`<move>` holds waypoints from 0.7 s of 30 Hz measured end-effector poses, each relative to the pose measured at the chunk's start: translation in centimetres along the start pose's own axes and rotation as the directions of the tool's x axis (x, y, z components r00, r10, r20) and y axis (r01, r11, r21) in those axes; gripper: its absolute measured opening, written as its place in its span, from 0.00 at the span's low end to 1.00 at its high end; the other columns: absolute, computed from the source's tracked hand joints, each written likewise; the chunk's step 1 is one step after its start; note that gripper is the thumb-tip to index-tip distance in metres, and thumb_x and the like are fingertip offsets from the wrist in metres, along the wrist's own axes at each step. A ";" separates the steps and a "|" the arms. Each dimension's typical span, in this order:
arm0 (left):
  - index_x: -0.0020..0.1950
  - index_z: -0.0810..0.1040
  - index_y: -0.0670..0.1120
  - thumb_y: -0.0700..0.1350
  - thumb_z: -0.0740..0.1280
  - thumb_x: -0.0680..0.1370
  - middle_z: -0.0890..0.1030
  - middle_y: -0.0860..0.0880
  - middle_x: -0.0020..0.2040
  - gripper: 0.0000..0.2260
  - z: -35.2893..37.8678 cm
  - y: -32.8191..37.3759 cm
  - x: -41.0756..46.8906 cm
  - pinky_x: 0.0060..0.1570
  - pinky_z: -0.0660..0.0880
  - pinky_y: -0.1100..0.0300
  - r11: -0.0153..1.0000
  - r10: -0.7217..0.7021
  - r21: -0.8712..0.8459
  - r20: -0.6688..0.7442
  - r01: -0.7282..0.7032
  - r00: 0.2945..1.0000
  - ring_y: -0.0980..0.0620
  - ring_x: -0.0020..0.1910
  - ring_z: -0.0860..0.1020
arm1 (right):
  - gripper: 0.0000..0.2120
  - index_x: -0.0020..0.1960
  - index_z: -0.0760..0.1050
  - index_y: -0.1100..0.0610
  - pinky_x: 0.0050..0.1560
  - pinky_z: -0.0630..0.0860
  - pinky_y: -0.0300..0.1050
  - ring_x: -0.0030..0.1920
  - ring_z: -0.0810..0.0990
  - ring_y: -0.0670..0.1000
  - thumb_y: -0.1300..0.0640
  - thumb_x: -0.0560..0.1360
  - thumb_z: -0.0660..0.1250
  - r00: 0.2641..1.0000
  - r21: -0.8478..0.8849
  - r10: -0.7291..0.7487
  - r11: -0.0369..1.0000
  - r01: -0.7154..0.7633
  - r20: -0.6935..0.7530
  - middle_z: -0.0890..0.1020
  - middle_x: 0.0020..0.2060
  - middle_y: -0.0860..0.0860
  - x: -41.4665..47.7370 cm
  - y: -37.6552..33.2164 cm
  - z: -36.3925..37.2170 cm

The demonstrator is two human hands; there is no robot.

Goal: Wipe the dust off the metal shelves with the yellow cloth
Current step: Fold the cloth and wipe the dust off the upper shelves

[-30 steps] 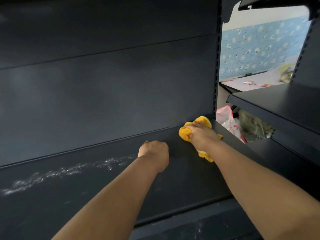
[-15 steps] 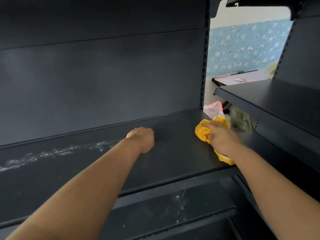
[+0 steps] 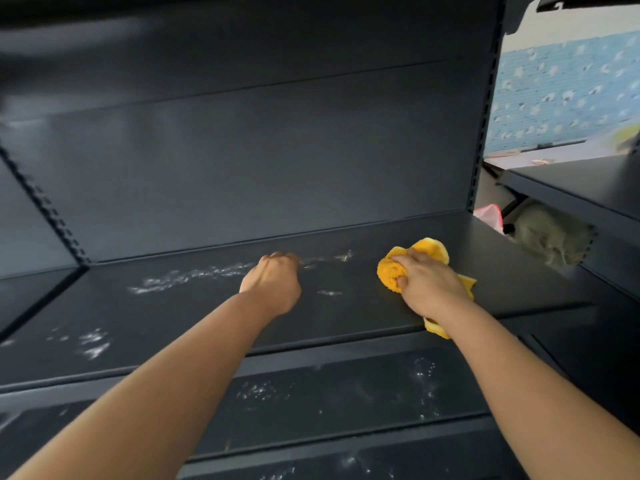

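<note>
The yellow cloth [image 3: 414,263], soft and easily bunched, is gripped in the right hand [image 3: 429,284] on the metal shelf [image 3: 363,317], right of the dust streak [image 3: 194,277]. The left hand [image 3: 272,284] rests fisted, apparently empty.

I count two bare hands, my left hand [image 3: 272,284] and my right hand [image 3: 427,284], and one yellow cloth [image 3: 391,273]. I see three dark metal shelves stacked in front of me: the top shelf [image 3: 346,317], a middle shelf [image 3: 346,393] and a lower shelf [image 3: 346,464]. Off to my right I count one side shelf [image 3: 571,188] and one red and white plastic bag [image 3: 490,216].
</note>
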State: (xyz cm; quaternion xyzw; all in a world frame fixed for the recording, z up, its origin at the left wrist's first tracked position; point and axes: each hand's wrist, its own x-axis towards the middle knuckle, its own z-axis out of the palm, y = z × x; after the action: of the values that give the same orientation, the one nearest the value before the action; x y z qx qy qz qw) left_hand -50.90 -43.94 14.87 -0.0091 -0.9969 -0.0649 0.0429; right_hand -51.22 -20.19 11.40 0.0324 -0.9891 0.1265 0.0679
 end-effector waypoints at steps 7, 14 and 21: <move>0.61 0.74 0.41 0.34 0.56 0.77 0.75 0.42 0.61 0.15 -1.6 -7.3 -4.3 0.56 0.75 0.51 0.985 -0.147 0.101 0.088 0.138 0.985 0.43 0.60 0.74 | 0.22 0.75 0.59 0.48 0.65 0.70 0.51 0.70 0.67 0.55 0.51 0.81 0.53 0.997 0.007 -0.062 0.998 0.062 0.044 0.62 0.74 0.50 -0.7 -9.0 2.1; 0.62 0.76 0.42 0.38 0.58 0.77 0.74 0.43 0.63 0.16 -1.4 -11.2 -6.2 0.54 0.74 0.52 0.987 -0.052 0.159 0.174 0.024 0.983 0.42 0.60 0.74 | 0.20 0.72 0.63 0.46 0.64 0.70 0.49 0.69 0.69 0.55 0.50 0.80 0.52 0.983 0.039 -0.176 0.984 0.174 0.055 0.64 0.74 0.48 -2.7 -17.4 3.9; 0.61 0.76 0.42 0.36 0.59 0.77 0.76 0.42 0.60 0.14 -1.7 -10.8 -5.6 0.51 0.75 0.53 0.978 -0.020 0.208 0.156 -0.012 0.988 0.43 0.59 0.75 | 0.21 0.73 0.62 0.43 0.65 0.69 0.48 0.70 0.68 0.53 0.52 0.81 0.55 0.984 0.038 -0.174 0.984 0.173 0.025 0.63 0.74 0.45 -5.1 -19.0 4.3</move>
State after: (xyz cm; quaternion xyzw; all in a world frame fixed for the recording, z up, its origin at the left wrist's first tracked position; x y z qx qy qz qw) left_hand -45.42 -54.90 14.68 -0.0077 -0.9985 0.0406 -0.0351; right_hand -45.20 -39.39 11.18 0.1215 -0.9809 0.1373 0.0643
